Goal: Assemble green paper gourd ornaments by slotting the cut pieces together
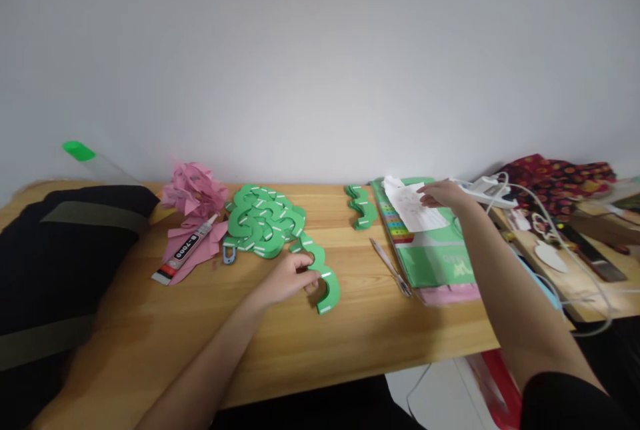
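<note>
My left hand (295,277) is closed on a wavy green paper strip (330,290) lying on the wooden table, its thumb and fingers at the strip's left edge. Short white marks cross the strip. Behind it is a heap of similar green wavy strips (265,220), and a smaller stack of them (363,207) stands apart near the wall. Off to the right, my right hand (443,195) is over a creased white paper sheet (413,209) on a green packet (440,260). Its fingers reach out to the left, slightly apart; contact with the sheet is unclear.
A B-7000 glue tube (185,253) rests on pink paper scraps (195,190). A pen (390,267) lies beside the packet. Dark fabric (55,270) covers the left end. At right are a power strip (485,191), cables, patterned cloth (555,183) and another person's hand (605,230).
</note>
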A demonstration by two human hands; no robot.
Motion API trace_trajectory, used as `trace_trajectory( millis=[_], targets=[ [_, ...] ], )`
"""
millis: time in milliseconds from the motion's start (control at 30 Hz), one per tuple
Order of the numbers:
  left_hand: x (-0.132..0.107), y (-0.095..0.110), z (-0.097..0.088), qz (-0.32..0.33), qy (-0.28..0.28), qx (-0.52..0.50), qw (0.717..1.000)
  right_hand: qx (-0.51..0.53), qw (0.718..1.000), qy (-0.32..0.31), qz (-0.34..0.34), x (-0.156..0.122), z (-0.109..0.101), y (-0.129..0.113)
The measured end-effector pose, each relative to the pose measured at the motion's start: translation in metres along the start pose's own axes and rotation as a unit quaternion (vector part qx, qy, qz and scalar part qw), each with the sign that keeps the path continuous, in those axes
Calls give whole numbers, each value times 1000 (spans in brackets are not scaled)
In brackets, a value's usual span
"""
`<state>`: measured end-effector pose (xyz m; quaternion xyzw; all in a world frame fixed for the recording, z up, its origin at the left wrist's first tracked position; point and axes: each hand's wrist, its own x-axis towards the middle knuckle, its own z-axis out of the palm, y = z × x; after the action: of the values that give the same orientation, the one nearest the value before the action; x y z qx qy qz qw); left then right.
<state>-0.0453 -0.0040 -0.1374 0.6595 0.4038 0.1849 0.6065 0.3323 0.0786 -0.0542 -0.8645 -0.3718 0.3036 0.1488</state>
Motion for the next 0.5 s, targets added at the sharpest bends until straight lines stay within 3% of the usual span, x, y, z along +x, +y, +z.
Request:
trace_trajectory(
  millis=[367,500],
  targets=[
    [6,6,16,44,70,217,973,-27,998,-2,-50,7,-2,4],
    [5,11,17,34,105,285,952,3,991,46,-124,10,2,10]
  ],
)
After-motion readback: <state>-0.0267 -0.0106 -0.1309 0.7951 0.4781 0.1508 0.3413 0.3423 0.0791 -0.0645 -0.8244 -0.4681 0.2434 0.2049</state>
